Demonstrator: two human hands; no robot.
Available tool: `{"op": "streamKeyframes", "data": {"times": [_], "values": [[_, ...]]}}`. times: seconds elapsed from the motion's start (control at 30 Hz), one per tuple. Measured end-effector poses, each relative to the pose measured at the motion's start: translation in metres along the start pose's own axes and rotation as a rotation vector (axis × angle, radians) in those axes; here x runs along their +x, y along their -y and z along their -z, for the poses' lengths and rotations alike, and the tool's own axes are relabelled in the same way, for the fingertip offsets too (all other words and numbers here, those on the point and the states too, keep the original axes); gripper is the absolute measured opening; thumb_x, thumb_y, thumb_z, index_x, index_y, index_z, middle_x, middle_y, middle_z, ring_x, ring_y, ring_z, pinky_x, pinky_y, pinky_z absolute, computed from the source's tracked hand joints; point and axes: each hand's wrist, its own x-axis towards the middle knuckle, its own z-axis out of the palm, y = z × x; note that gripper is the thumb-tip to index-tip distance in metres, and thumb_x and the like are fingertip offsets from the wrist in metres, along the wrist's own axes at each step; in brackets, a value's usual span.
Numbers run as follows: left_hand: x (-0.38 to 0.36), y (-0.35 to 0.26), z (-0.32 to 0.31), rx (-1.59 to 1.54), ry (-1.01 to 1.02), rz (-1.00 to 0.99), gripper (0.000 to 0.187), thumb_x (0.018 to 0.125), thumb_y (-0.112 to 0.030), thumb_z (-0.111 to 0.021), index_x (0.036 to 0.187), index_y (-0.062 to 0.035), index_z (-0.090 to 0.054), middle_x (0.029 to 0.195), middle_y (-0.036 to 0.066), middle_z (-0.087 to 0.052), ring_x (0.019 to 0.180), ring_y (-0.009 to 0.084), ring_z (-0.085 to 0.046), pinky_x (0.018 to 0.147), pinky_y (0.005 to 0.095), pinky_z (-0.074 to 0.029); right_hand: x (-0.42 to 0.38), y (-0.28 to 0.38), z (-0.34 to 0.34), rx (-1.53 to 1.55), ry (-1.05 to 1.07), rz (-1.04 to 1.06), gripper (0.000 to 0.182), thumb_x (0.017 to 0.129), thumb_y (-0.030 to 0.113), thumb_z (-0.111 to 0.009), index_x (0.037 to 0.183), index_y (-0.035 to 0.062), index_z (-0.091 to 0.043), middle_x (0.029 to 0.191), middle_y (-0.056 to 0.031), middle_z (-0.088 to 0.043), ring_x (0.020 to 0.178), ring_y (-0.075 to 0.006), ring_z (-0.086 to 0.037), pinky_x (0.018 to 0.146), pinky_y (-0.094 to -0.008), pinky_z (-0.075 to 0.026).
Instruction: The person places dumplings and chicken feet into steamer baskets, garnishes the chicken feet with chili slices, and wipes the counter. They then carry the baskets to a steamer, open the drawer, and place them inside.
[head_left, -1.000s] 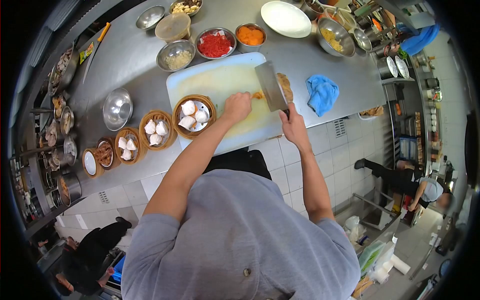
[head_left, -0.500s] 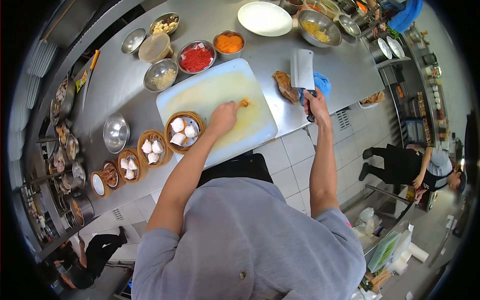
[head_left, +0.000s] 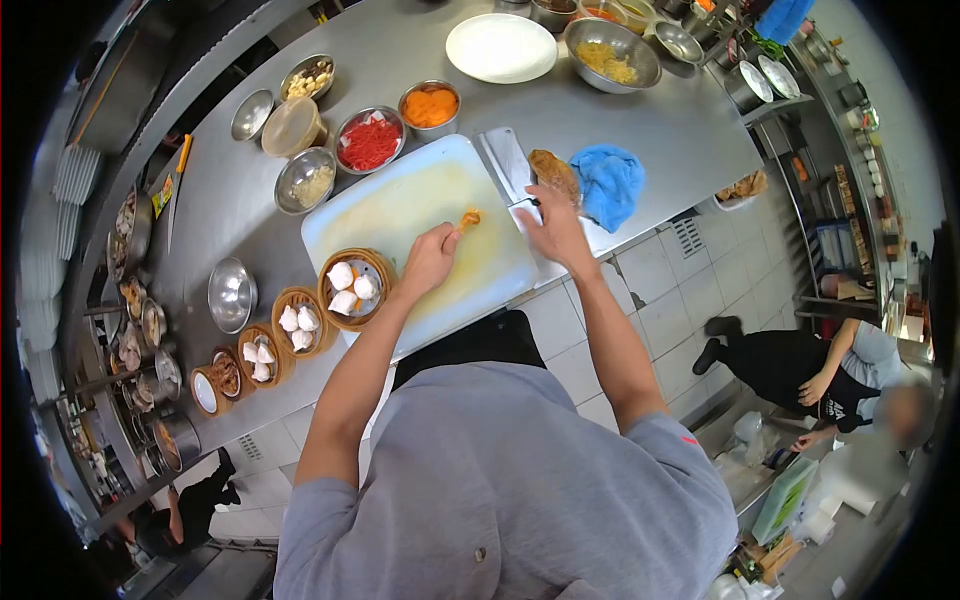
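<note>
My left hand point(head_left: 432, 257) is closed over the white cutting board point(head_left: 400, 200), its fingertips pinching a small orange-brown piece of food point(head_left: 470, 219). At the board's right edge lies a cleaver point(head_left: 505, 162), blade pointing away from me. My right hand point(head_left: 556, 232) is around its dark handle, most of which the hand hides. Just beyond that hand sits a brown lump of food point(head_left: 555, 174), with a crumpled blue cloth point(head_left: 607, 185) to its right. A bamboo steamer point(head_left: 330, 312) holding several white dumplings point(head_left: 343, 288) rests on the board's near left corner.
More small steamers point(head_left: 300, 320) line the counter's front edge at left, near a metal bowl point(head_left: 232, 295). Behind the board stand bowls of red shreds point(head_left: 370, 142) and orange food point(head_left: 430, 106), plus a white plate point(head_left: 501, 47). Other people point(head_left: 800, 375) are off to both sides.
My right hand has brought the cleaver left and down, from over the blue cloth to the board's right edge. The cloth is now uncovered. My left hand has shifted slightly with the food piece.
</note>
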Motion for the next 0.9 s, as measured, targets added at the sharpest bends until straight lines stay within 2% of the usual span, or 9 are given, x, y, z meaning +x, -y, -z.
{"op": "streamKeyframes", "data": {"times": [0.1,0.2,0.33,0.47,0.57,0.67,0.77,0.83,0.9], "values": [[-0.004,-0.021,-0.021,-0.108,-0.111,-0.323,0.018,0.097,-0.015,-0.057,0.091,0.0015,-0.061,0.093,0.025,-0.064,0.087,0.0444,-0.061,0.078,0.0508,-0.049,-0.008,0.039,0.008,0.673,0.342,-0.673,0.038,0.096,0.024,-0.07,0.123,0.0004,-0.059,0.097,-0.0137,-0.068,0.08,-0.0231,-0.067,0.066,-0.0354,-0.056],[-0.004,-0.047,-0.038,0.029,0.005,-0.451,0.015,0.096,-0.014,-0.059,0.096,-0.0002,-0.066,0.092,0.022,-0.064,0.087,0.0412,-0.062,0.078,0.0482,-0.049,-0.029,0.025,0.001,1.051,0.222,-0.647,0.028,0.098,0.021,-0.069,0.119,0.0038,-0.062,0.094,-0.0064,-0.065,0.076,-0.0116,-0.062,0.059,-0.0276,-0.053],[-0.012,-0.075,-0.054,0.065,0.058,-0.521,0.021,0.093,-0.016,-0.066,0.109,-0.0022,-0.066,0.096,0.017,-0.064,0.088,0.0347,-0.063,0.082,0.044,-0.049,-0.039,-0.018,0.049,0.848,0.085,-0.573,0.027,0.098,0.016,-0.068,0.12,0.004,-0.06,0.082,-0.0032,-0.063,0.065,-0.0104,-0.06,0.056,-0.0269,-0.051],[-0.015,-0.078,-0.051,0.107,0.092,-0.498,0.025,0.092,-0.016,-0.066,0.113,-0.0021,-0.065,0.099,0.017,-0.065,0.092,0.0359,-0.063,0.084,0.046,-0.049,-0.011,-0.115,0.176,0.679,-0.232,-0.377,0.026,0.096,0.015,-0.068,0.118,0.0022,-0.062,0.089,-0.0059,-0.069,0.068,-0.0112,-0.065,0.058,-0.0248,-0.054],[-0.01,-0.071,-0.054,0.117,0.091,-0.489,0.025,0.09,-0.014,-0.066,0.113,-0.002,-0.065,0.101,0.017,-0.065,0.094,0.0364,-0.062,0.085,0.0463,-0.048,0.04,-0.116,0.295,0.244,-0.698,-0.532,0.08,0.086,0.027,-0.08,0.14,-0.0089,-0.033,0.106,-0.0187,-0.069,0.072,-0.0192,-0.066,0.069,-0.0303,-0.055],[-0.006,-0.061,-0.062,0.064,0.063,-0.469,0.026,0.089,-0.011,-0.068,0.113,-0.0013,-0.064,0.1,0.017,-0.065,0.091,0.0336,-0.063,0.082,0.0444,-0.05,0.041,-0.199,0.329,-0.274,-0.875,-0.43,0.066,0.085,0.024,-0.079,0.134,-0.0056,-0.046,0.11,-0.0148,-0.067,0.078,-0.0166,-0.065,0.07,-0.0273,-0.053],[-0.003,-0.057,-0.06,-0.08,-0.005,-0.36,0.027,0.087,-0.008,-0.069,0.112,0.0,-0.063,0.1,0.017,-0.065,0.085,0.0299,-0.064,0.077,0.0415,-0.052,0.017,-0.184,0.275,-0.015,-0.519,-0.394,0.044,0.087,0.014,-0.074,0.124,-0.0011,-0.057,0.108,-0.0111,-0.067,0.08,-0.0138,-0.065,0.07,-0.0268,-0.052],[0.013,-0.056,-0.06,-0.154,-0.062,-0.31,0.027,0.087,-0.007,-0.069,0.112,0.0006,-0.063,0.099,0.016,-0.065,0.081,0.0279,-0.065,0.074,0.0395,-0.053,-0.009,-0.109,0.198,0.282,-0.18,-0.518,0.031,0.088,0.003,-0.066,0.118,0.0015,-0.061,0.099,-0.0072,-0.068,0.077,-0.0113,-0.063,0.068,-0.0257,-0.051],[0.041,-0.053,-0.06,-0.183,-0.116,-0.31,0.028,0.087,-0.007,-0.069,0.113,0.0009,-0.063,0.099,0.016,-0.066,0.079,0.0262,-0.065,0.072,0.0376,-0.054,-0.036,-0.088,0.121,0.421,0.069,-0.48,0.032,0.088,0.011,-0.071,0.117,0.001,-0.064,0.098,-0.0061,-0.068,0.076,-0.0126,-0.065,0.064,-0.0279,-0.052]]}}
